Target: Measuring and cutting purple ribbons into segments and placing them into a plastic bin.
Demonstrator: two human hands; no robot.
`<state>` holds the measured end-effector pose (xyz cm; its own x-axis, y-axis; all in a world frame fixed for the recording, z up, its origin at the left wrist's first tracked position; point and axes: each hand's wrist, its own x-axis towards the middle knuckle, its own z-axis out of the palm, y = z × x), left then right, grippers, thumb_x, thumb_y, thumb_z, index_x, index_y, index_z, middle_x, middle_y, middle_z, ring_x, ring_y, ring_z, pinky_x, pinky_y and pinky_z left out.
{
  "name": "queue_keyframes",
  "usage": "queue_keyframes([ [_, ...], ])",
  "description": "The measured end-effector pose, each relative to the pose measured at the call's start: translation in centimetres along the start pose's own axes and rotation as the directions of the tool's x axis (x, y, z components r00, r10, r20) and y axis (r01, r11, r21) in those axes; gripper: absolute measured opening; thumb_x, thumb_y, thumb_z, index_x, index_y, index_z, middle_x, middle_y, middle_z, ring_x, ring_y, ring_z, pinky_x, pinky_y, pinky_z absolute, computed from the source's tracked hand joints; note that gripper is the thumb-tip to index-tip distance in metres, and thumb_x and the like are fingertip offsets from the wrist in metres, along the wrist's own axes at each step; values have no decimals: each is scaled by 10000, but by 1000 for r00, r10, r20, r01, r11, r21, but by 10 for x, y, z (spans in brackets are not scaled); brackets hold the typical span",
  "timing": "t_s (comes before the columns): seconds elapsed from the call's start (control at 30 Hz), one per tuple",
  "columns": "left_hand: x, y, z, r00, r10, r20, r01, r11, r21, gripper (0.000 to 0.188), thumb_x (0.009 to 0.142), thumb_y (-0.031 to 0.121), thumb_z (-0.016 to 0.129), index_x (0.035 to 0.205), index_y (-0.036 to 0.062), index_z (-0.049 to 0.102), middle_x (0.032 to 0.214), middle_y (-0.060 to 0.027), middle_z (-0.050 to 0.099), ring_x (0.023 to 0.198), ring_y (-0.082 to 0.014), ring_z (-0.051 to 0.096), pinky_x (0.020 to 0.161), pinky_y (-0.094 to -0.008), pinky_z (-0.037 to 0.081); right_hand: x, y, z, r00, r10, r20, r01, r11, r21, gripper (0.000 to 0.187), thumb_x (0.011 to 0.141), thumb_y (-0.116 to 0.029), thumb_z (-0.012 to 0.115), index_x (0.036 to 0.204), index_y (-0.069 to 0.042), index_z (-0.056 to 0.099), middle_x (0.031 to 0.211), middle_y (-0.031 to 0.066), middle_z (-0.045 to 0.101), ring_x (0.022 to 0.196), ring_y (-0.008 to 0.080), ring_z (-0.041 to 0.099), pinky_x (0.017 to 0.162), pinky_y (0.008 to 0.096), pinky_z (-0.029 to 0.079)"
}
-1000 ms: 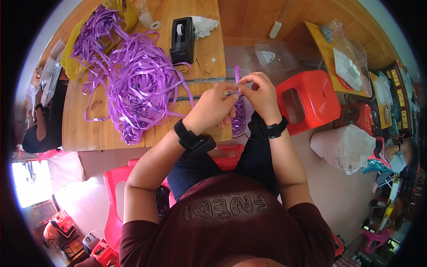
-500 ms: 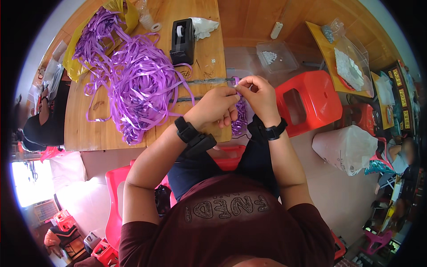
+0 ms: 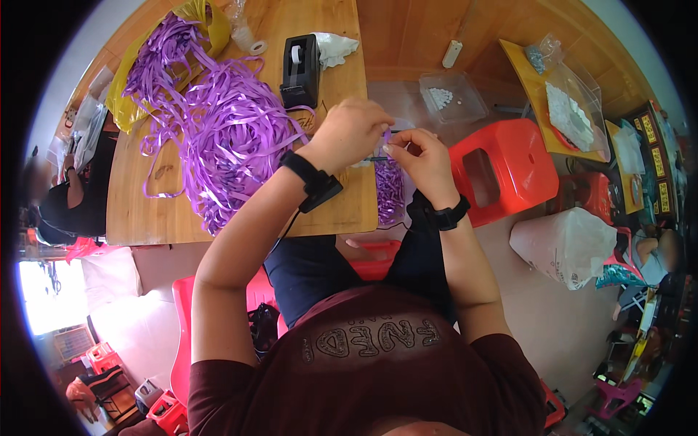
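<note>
My left hand (image 3: 350, 134) is closed over the table's right edge, its fingertips pinched on a short bit of purple ribbon (image 3: 386, 136). Just to its right, my right hand (image 3: 423, 163) pinches the lower part of that ribbon between thumb and finger. A thin dark rod (image 3: 376, 158) passes below the fingertips, partly hidden by my left hand. Under the hands hangs a bundle of purple ribbon strands (image 3: 390, 192) beside the table edge. A large tangled heap of purple ribbon (image 3: 236, 127) lies left of my left hand, spilling from a yellow plastic bag (image 3: 120, 102).
A black tape dispenser (image 3: 299, 73) and a crumpled white tissue (image 3: 336, 48) lie on the wooden table (image 3: 145, 221). A red stool (image 3: 520, 167), a clear bin (image 3: 472, 102) with white pieces and a white sack (image 3: 563, 243) stand to the right. Other people sit at both sides.
My left hand has moved up and slightly right, its fingers now meeting at the ribbon. My right hand has dropped slightly, still pinching near the same spot.
</note>
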<state>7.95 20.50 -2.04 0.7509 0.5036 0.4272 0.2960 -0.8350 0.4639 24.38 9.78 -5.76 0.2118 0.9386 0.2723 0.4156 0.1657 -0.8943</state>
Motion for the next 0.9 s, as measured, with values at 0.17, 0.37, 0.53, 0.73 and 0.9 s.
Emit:
queue_keyframes([
  [0.17,6,-11,16,987,-151,52,150,988,17,192,859,190,635,916,47,751,904,-151,715,898,-358,650,812,-441,516,1,-7,0,1000,11,14,-10,999,-45,162,814,-97,756,948,-23,703,853,42,684,681,136,575,635,272,457],
  [0.37,8,-21,22,924,-315,218,306,949,77,258,879,368,601,943,193,779,985,-80,715,1092,-319,588,925,-483,440,-9,-11,0,907,-407,-108,376,898,-227,119,761,-53,791,849,-42,711,818,59,643,697,198,582,672,322,479],
  [0.53,2,-24,27,996,-74,-51,80,989,128,255,864,303,658,862,71,765,799,-120,716,795,-317,676,723,-438,513,-39,-33,-10,817,-564,120,576,807,-129,122,744,-46,785,832,-33,701,843,94,644,763,289,610,682,351,494],
  [0.73,7,-26,22,987,-149,60,149,989,7,251,862,289,666,886,60,765,800,-133,716,773,-314,680,705,-406,524,-68,-18,7,962,78,260,-199,853,483,100,902,-80,723,923,10,683,807,-14,622,755,94,561,698,245,452],
  [0.9,6,-26,23,984,-172,56,173,985,-10,253,857,290,668,891,60,767,812,-134,720,777,-311,683,708,-402,527,-74,4,19,857,365,365,-510,710,486,123,914,-134,722,883,-24,674,779,-29,612,692,46,513,642,197,389],
])
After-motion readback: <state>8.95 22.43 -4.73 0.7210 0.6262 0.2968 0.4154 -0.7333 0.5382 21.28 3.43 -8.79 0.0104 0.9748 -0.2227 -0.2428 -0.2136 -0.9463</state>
